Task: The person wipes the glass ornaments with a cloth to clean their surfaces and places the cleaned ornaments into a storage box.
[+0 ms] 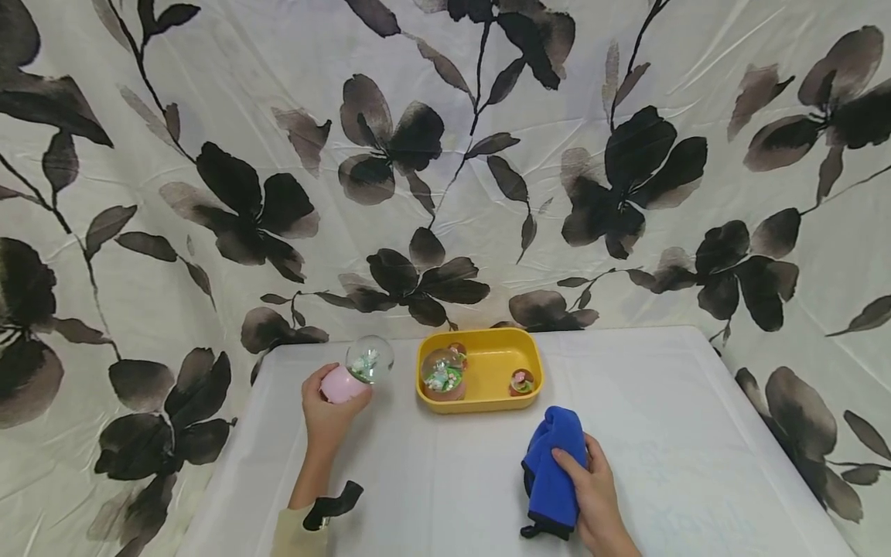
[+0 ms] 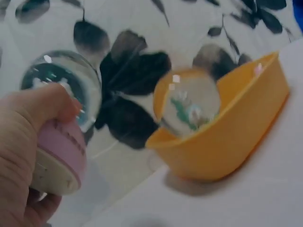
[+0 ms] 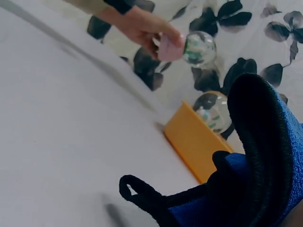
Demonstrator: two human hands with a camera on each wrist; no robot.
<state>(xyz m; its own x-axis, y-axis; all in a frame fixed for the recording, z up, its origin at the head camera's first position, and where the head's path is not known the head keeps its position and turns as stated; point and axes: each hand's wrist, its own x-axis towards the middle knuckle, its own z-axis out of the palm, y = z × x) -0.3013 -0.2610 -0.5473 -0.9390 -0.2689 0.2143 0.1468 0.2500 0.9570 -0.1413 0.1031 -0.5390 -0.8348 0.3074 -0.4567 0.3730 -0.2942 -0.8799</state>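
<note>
Right hand (image 1: 595, 491): fingers grip a blue cloth (image 1: 555, 468), short of the far edge of the surface (image 1: 431, 487). Left hand (image 1: 330, 418): fingers grasp a tilted snow globe (image 1: 343, 385) near the far left corner. Yellow tray (image 1: 494, 363) by the far edge carries a large globe (image 1: 443, 379) left, a small globe (image 1: 522, 382) right.

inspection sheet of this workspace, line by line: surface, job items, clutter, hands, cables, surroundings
surface: white tabletop, yellow tray standing near its far edge
job items: pink-based snow globe held tilted, off the table; large snow globe in the tray's left part; one small ornament at the tray's right end, another behind the large globe; blue cloth with black edging
clutter: nothing seen
hands: left hand grips the pink base; right hand holds the blue cloth
cables: nothing seen
surroundings: floral backdrop behind the table
</note>
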